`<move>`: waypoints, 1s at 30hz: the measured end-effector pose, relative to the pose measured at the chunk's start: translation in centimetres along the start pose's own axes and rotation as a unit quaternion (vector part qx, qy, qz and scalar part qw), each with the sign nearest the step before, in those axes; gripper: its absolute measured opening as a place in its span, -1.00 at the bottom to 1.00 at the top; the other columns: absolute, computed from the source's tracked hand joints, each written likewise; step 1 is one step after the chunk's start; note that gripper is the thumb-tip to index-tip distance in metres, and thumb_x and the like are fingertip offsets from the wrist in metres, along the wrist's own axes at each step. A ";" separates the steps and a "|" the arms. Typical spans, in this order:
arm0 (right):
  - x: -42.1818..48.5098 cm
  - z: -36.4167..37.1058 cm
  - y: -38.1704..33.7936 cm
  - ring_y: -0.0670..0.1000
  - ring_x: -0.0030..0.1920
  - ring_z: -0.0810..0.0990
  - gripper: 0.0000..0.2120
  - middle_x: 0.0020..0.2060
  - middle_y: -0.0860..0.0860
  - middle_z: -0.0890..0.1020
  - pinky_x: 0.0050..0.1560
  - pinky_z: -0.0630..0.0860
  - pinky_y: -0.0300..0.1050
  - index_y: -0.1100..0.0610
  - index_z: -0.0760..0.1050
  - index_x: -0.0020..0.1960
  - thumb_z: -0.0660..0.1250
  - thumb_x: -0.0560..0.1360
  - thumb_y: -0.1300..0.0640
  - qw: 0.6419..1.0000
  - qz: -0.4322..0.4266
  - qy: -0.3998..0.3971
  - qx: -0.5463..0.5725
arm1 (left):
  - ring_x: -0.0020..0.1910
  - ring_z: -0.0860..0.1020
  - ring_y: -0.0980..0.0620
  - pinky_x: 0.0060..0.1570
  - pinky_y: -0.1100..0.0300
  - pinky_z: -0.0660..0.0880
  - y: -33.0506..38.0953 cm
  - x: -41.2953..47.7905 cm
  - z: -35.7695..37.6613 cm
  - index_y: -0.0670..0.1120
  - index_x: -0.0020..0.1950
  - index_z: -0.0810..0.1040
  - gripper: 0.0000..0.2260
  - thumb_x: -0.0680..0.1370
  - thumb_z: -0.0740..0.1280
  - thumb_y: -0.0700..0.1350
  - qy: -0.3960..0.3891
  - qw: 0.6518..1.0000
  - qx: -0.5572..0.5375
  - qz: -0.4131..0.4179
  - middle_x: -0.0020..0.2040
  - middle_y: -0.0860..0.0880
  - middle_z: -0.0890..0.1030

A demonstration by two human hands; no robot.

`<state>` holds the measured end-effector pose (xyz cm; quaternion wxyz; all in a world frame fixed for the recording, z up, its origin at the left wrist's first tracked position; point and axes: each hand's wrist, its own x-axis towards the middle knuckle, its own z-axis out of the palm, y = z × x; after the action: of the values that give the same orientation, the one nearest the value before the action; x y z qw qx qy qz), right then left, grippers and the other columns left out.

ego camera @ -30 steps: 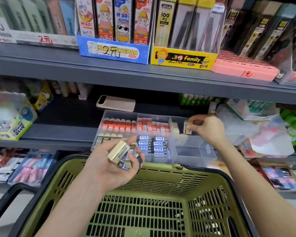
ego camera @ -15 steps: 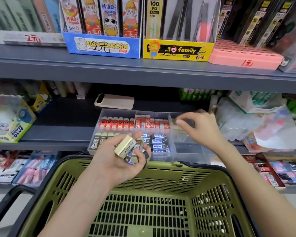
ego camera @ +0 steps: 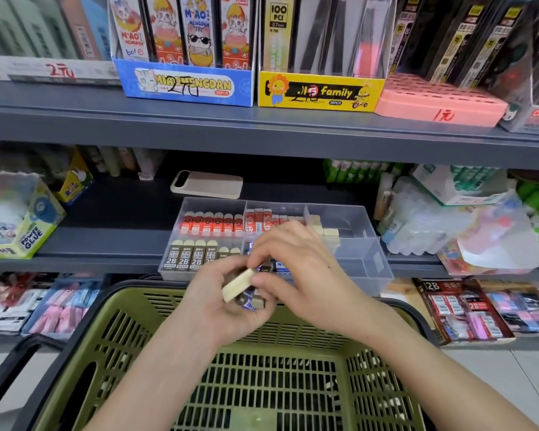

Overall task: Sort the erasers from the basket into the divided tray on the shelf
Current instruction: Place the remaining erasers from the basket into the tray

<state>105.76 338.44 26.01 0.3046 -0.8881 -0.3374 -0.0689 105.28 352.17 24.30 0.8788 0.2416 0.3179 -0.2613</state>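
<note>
since the earlier frame the right hand (ego camera: pixel 296 262) has come back from the far right compartment of the tray and now meets the left hand (ego camera: pixel 227 293) above the basket's rim. its grip is nearly closed: thumb and forefinger pinch the upper end of a plain cream eraser (ego camera: pixel 237 284), which lies slanted across the left fingers. the left grip is cupped and half closed around a small clutch of erasers, the cream one on top and at least one with a blue and white sleeve (ego camera: pixel 250 301) beneath; how many are in the clutch cannot be told.

these look light, stiff little blocks with a slightly grippy, rubbery face, unlikely to break if dropped. the bare cream one seems best taken by its two long flat faces near one end, as the right fingers have it, so it slides free without dragging the sleeved ones out.

just beyond the hands sits the clear divided tray (ego camera: pixel 371 234) on the grey shelf (ego camera: pixel 112 241), holding red-sleeved erasers (ego camera: pixel 212 225) at the back left, 2b erasers (ego camera: pixel 189 256) at the front left, and a few cream blocks (ego camera: pixel 322 227) at the back right. below is the green basket (ego camera: pixel 131 309), with only a few small pieces visible.
</note>
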 end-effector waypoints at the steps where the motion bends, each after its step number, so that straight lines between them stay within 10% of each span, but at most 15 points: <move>1: -0.1 0.0 0.0 0.00 0.04 0.45 -0.89 -0.06 -0.03 0.58 0.11 0.36 0.01 0.14 0.54 -0.04 0.35 0.48 0.11 1.000 -0.006 0.003 0.008 | -0.44 0.49 -0.02 -0.35 0.21 0.45 0.0 0.0 0.1 -0.25 -0.25 0.57 -0.92 0.29 0.35 -0.28 -0.005 1.000 0.002 -0.005 -0.28 -0.16 0.56; 6: -0.5 -1.9 2.7 0.05 -0.33 0.59 -0.94 -0.29 0.03 0.62 -0.28 0.54 -0.06 0.00 0.35 -0.08 0.16 0.57 0.11 0.960 0.141 0.110 0.217 | -0.23 0.54 -0.15 -0.50 0.26 0.46 0.4 0.3 0.4 -0.27 -0.13 0.68 -0.80 0.42 0.30 -0.21 -0.028 0.997 0.047 -0.048 -0.15 -0.24 0.58; 10: 0.3 -3.8 9.5 -0.05 -0.46 0.58 -0.97 -0.30 0.14 0.64 -0.37 0.54 -0.15 0.15 0.40 -0.04 0.25 0.56 0.20 0.937 0.260 0.213 0.100 | -0.15 0.52 -0.14 -0.48 0.25 0.50 1.0 0.6 0.3 -0.26 -0.07 0.70 -0.77 0.37 0.28 -0.35 -0.038 0.997 0.051 -0.041 -0.07 -0.25 0.54; 16: 2.9 -2.9 15.4 0.18 -0.07 0.59 -0.80 -0.08 0.20 0.65 -0.05 0.47 -0.08 0.25 0.56 0.07 0.32 0.51 0.16 0.941 0.301 0.062 -0.142 | -0.11 0.52 -0.15 -0.45 0.24 0.56 1.1 0.8 0.7 -0.27 -0.03 0.68 -0.73 0.35 0.29 -0.40 -0.058 0.996 0.051 -0.037 -0.01 -0.29 0.53; 30: 2.4 -1.3 16.5 0.11 0.28 0.45 -0.67 0.29 0.08 0.51 0.20 0.33 -0.16 0.13 0.43 0.33 0.09 0.61 0.12 0.941 0.304 -0.072 -0.128 | -0.29 0.62 -0.17 -0.59 0.27 0.49 1.0 1.4 0.7 -0.34 -0.18 0.67 -0.84 0.31 0.39 -0.29 -0.069 0.995 0.060 -0.032 -0.16 -0.31 0.62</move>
<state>118.25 329.31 19.65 0.1701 -0.9824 -0.0603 0.0487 107.10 352.09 24.05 0.8737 0.2653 0.2475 -0.3240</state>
